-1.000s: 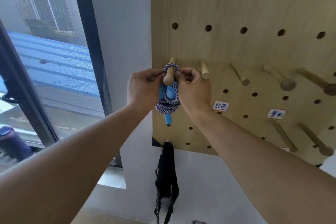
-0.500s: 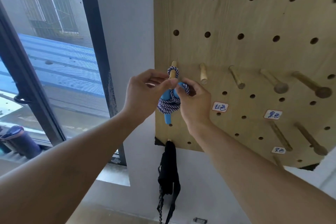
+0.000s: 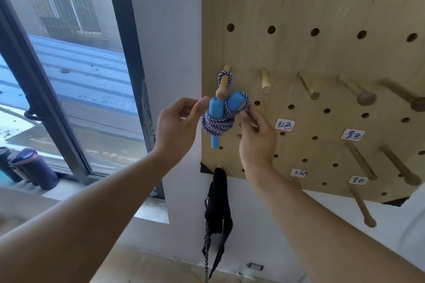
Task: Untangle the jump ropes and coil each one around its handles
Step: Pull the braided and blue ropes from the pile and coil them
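Note:
A blue-handled jump rope (image 3: pixel 218 122), its blue-and-white cord wound around both handles, hangs by a cord loop from the leftmost wooden peg (image 3: pixel 222 87) of a plywood pegboard (image 3: pixel 322 18). My left hand (image 3: pixel 177 128) is just left of the bundle with its fingers apart and the thumb tip against the left handle (image 3: pixel 215 108). From the right, my right hand (image 3: pixel 257 138) pinches the cord at the bundle's right edge, beside the right handle (image 3: pixel 235 99).
More wooden pegs (image 3: pixel 264 80) stick out to the right, above handwritten labels (image 3: pixel 284 125). A black bundle with a chain (image 3: pixel 217 204) hangs from a lower peg. A window (image 3: pixel 69 76) lies to the left, with dark bottles (image 3: pixel 34 167) on its sill.
Both hands have drawn back from the peg. The left hand has let go and opened. The coiled rope now hangs from the peg by its loop.

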A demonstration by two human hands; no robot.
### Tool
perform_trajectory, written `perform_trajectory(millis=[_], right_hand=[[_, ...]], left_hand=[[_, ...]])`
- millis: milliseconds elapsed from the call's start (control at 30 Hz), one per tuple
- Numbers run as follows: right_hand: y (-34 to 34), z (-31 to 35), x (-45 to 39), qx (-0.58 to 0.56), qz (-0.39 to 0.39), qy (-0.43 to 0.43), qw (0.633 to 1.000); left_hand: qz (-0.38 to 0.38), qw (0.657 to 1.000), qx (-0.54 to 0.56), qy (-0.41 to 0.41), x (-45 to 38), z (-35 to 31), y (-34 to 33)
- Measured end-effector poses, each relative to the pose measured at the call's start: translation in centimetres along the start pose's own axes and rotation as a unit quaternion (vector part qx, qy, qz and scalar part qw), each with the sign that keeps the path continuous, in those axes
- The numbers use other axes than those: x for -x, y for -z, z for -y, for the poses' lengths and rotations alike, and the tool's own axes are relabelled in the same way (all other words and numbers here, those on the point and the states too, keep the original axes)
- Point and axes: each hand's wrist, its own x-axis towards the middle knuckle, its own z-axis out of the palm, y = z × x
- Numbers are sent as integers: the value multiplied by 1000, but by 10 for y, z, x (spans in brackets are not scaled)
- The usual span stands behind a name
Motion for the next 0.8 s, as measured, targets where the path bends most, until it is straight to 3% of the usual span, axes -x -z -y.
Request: perform_trajectory(millis=[133,333,533,667,800], right_hand=[[16,-19,36,30,3,-31,999],[33,-66,112,110,100,-6,989],[60,-166,185,183,201,-66,960],[83,-273,239,280,282,-124,909],[115,-405,304,367,394,-218,814]], left_hand=[[-21,997,-1,71,28,39,-2],[29,988,-36,146,102,102,-6],[89,974,-92,189,209,182,6],[149,947,-148,245,302,270,32],[219,901,-188,326,407,370,44]])
